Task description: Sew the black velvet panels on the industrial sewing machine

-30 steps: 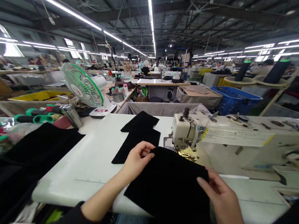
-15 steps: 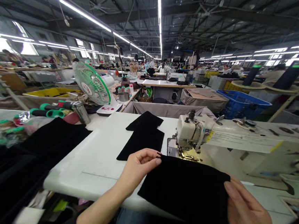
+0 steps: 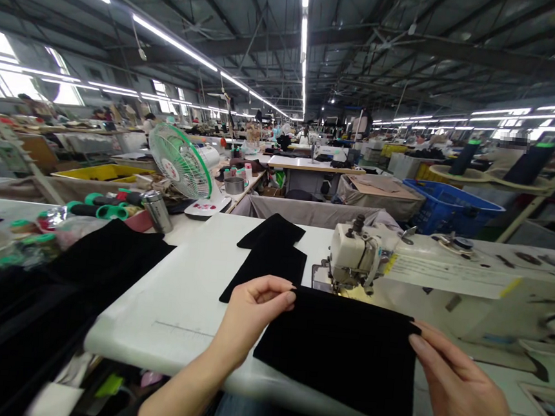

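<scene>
A black fabric piece (image 3: 337,355) is stretched between my two hands in front of the sewing machine (image 3: 356,254). My left hand (image 3: 256,313) pinches its upper left corner between thumb and fingers. At the upper right corner, my right hand (image 3: 461,379) has the cloth between thumb and fingertips. The top edge runs nearly straight just below the machine's needle area and hides part of it. Two more black cut pieces (image 3: 267,262) lie overlapping on the white table (image 3: 177,296), beyond my left hand.
Black cloth (image 3: 107,264) is heaped left of the table. Thread spools (image 3: 107,209), a metal flask (image 3: 157,210) and a green fan (image 3: 181,164) stand at the back left. A blue crate (image 3: 452,207) is behind the machine, with thread cones (image 3: 464,158) on a stand at right.
The fabric's top edge is straighter and its lower right corner now shows. My right hand has shifted slightly left. The whole view has moved a little.
</scene>
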`<state>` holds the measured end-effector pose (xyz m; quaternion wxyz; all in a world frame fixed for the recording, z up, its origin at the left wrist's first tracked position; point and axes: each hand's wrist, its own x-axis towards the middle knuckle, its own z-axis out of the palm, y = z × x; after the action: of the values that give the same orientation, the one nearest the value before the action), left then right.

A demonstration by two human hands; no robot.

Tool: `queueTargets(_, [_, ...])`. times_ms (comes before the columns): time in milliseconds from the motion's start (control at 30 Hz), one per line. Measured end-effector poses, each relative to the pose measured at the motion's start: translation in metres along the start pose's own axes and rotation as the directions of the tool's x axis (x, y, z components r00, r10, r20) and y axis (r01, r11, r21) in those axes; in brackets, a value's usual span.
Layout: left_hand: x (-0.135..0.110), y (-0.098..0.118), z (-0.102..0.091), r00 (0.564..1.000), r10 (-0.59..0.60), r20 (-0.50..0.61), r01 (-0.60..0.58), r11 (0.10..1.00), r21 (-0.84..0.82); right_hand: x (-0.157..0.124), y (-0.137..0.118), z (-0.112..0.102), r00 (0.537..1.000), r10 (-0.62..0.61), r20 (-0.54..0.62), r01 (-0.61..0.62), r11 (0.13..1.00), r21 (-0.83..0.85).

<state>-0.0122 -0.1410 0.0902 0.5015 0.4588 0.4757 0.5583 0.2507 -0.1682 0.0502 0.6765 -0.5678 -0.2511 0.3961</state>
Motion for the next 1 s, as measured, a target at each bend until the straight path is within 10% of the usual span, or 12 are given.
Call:
queueTargets(667, [-0.001,0.001,-0.004,0.986,0.116,-0.123,-0.108,0.992,0.067,0.005,0.014,-0.009,0.959,-0.237,0.157,0.253,0.964,-0.088])
queueTargets(1000, [0.000,0.000,-0.015,0.972,0.119,-0.205,-0.111,0.993,0.047,0.000,0.002,0.008,0.958,-0.159,0.240,0.131,0.983,0.129])
